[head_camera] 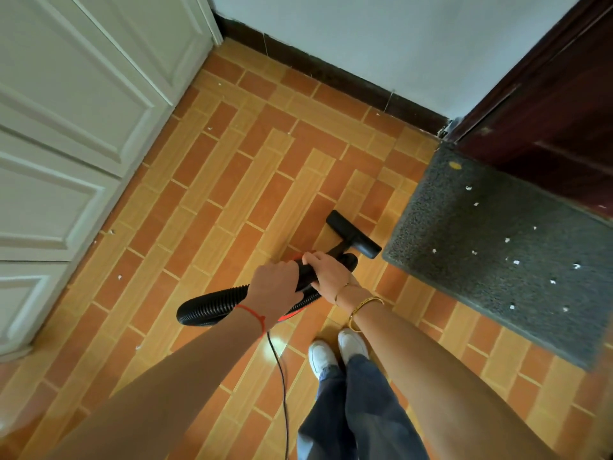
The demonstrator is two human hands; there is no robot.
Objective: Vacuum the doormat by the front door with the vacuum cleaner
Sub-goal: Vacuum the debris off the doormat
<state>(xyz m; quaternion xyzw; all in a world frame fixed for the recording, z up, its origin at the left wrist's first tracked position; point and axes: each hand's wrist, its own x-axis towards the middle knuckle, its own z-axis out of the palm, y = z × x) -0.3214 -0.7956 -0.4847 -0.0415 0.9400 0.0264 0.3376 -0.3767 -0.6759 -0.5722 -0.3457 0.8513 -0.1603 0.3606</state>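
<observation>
Standing on orange-and-tan brick-pattern floor tile [232, 180], holding a black vacuum cleaner with a red body [298, 287] in both hands. Left hand [273, 287] wrapped over the top of the black handle, fingers curled tight around it, red string on the wrist. Right hand [326, 275] clamped on the same black part just beside the left, fingers folded round it, gold bangles on that wrist. Black ribbed hose [212, 305] looping out to the left under the left forearm, thin black power cord [282, 386] trailing down. Black T-shaped floor nozzle [353, 234] on bare tile, near the left edge of the dark grey looped-pile doormat [491, 234] but not touching it. Doormat flat against the dark brown wooden front door [547, 104], dotted with small white paper scraps [507, 240]. White panelled cabinet doors [66, 127] on the left, white sneakers [336, 353] below.
</observation>
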